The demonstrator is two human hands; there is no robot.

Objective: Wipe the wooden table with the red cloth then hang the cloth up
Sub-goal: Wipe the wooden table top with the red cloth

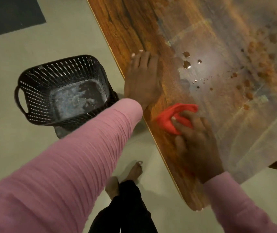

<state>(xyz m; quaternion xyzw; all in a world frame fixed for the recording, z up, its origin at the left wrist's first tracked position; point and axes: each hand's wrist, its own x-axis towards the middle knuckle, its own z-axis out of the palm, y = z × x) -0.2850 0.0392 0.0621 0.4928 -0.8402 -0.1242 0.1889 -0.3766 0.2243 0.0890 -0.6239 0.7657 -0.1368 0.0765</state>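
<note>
The glossy wooden table (131, 22) fills the upper right, its edge running diagonally from top centre to bottom right. My right hand (195, 143) presses a bunched red cloth (169, 117) onto the tabletop near that edge. My left hand (143, 79) lies flat on the wood just beyond the cloth, fingers spread and holding nothing. Brown drops and splatter (187, 63) sit on the shiny surface to the right of my left hand, and more brown spots (262, 64) spread toward the far right.
A black perforated plastic basket (63, 91) stands on the pale floor close to the table's edge, under my left forearm. My bare feet (126, 177) are on the floor below. A dark mat (8, 15) lies at the top left.
</note>
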